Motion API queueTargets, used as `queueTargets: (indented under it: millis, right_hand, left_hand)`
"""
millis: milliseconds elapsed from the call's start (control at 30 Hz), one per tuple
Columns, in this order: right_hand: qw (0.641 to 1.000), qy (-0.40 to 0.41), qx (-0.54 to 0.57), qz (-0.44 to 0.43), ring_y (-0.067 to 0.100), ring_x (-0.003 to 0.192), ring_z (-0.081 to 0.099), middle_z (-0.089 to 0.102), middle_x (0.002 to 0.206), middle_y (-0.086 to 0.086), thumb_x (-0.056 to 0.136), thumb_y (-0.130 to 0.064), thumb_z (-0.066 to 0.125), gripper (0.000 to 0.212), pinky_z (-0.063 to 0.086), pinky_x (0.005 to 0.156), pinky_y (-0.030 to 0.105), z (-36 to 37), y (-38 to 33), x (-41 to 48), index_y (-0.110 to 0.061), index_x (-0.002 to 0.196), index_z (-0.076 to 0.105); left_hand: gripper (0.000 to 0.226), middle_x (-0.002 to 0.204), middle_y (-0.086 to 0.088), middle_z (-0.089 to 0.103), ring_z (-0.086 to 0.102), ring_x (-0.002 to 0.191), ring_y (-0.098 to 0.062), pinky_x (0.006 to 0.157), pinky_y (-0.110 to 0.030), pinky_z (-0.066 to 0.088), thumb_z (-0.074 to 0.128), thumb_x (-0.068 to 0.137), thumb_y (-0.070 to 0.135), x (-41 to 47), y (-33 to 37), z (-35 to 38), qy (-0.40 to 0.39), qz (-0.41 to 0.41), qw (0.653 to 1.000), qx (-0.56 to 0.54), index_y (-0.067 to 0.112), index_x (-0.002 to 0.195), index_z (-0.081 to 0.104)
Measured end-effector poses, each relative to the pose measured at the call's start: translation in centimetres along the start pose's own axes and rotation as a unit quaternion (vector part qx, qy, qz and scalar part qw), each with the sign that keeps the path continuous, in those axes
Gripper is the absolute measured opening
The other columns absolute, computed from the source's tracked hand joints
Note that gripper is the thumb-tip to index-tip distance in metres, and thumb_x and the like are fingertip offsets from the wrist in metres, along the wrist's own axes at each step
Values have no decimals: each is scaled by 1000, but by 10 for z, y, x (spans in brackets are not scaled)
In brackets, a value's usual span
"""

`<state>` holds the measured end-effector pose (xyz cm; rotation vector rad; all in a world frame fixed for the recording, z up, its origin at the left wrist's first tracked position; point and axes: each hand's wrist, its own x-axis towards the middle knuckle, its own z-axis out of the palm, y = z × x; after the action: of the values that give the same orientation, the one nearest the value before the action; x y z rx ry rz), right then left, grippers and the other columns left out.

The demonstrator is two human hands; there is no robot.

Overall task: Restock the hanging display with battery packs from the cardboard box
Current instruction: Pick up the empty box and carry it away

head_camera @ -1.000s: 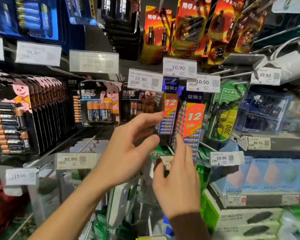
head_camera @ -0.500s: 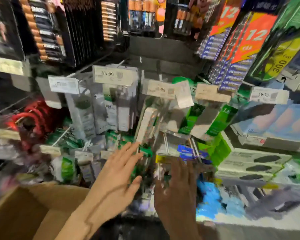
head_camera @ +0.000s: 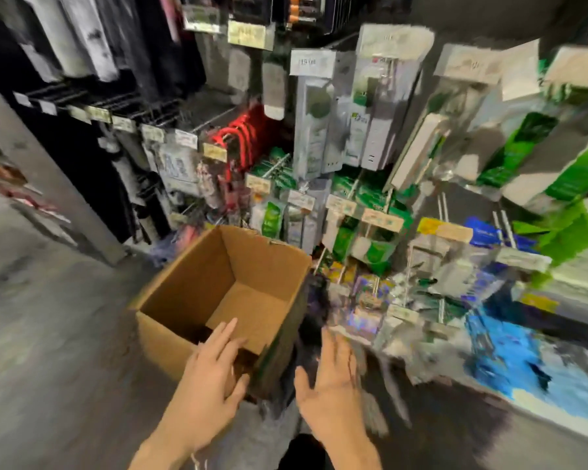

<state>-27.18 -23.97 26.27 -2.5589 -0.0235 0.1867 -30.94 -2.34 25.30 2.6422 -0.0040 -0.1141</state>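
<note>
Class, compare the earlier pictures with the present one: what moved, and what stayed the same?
Both hands came down from the upper hooks to the cardboard box. The left hand now reaches over its near edge; the right hand hovers beside it. Unchanged: both open, holding nothing.

You have, lower centre, a cardboard box (head_camera: 197, 276): brown, matt. Right of frame, hanging packs (head_camera: 364, 310): glossy clear plastic. Upper left, hooks (head_camera: 143, 110): thin metal wire. Left, floor (head_camera: 48, 334): grey, matt.

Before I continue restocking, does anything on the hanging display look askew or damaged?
One long white boxed pack leans diagonally among packs that hang straighter, right of centre. The open brown cardboard box stands upright. Blur hides finer damage.
</note>
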Motion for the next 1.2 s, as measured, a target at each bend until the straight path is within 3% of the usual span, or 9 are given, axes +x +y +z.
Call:
queueTargets:
  millis: [100,300,400,567,667,833,967,1100,1200]
  right_hand:
    - [992,-102,60,32,24,153,9,6,167,1,98,-49,48,82,18,122,35,27,-3,-35,-24,161,4]
    - [994,-80,65,29,23,153,10,9,164,2,97,-48,49,82,22,123,36,45,-18,-56,-21,161,5]
    - [993,-69,84,41,23,153,8,7,165,1,98,-47,48,81,22,123,37,45,-22,-49,-21,161,5]
    - [991,-58,77,93,23,152,15,10,164,1,98,-45,52,82,26,121,35,59,-31,-14,-24,160,3]
    - [981,-59,107,149,24,152,20,13,166,3,96,-41,58,89,29,121,36,78,-42,21,-21,161,1]
    - [957,-59,143,247,24,149,29,16,166,6,94,-22,63,96,38,117,36,119,-65,93,-18,161,-5]
    - [922,-33,218,319,28,134,47,36,155,10,92,-22,64,80,40,113,43,155,-73,137,-22,157,17]
    - [898,32,201,389,34,110,65,69,121,9,96,-24,55,54,49,101,42,185,-66,145,-40,145,40]
    - [893,63,178,408,39,107,66,71,114,18,94,-16,56,59,50,95,43,194,-65,145,-38,147,44]
  left_hand:
    - [52,165,27,9,16,153,-4,119,-39,35,65,95,38,-48,-14,0,-1,-21,998,-54,44,142,42]
    - [43,155,27,33,33,143,0,110,-19,35,67,97,26,-51,-27,-33,2,-104,977,-186,40,135,53]
    - [44,155,21,36,35,141,-3,119,-34,30,67,97,25,-27,-41,-48,9,-107,978,-177,35,137,53]
    - [45,156,10,37,41,138,-12,108,-27,41,67,97,24,37,-75,-62,20,-113,985,-130,24,140,53]
    - [51,160,-3,36,32,148,-23,121,-43,29,69,95,28,85,-117,-62,0,-132,988,-75,19,142,50]
    - [84,164,-14,26,17,153,-37,125,-47,16,73,86,46,165,-199,-58,-17,-167,982,90,14,154,35]
    - [94,157,-18,35,41,141,-40,117,-49,35,79,82,39,218,-264,-43,-102,-234,965,57,13,154,24]
    - [49,109,-23,71,68,105,-43,85,-45,55,72,85,17,229,-299,-20,-114,-253,961,9,8,127,49]
    - [46,103,-21,75,70,100,-40,89,-45,56,71,86,13,229,-302,-18,-92,-270,958,-34,11,131,60]
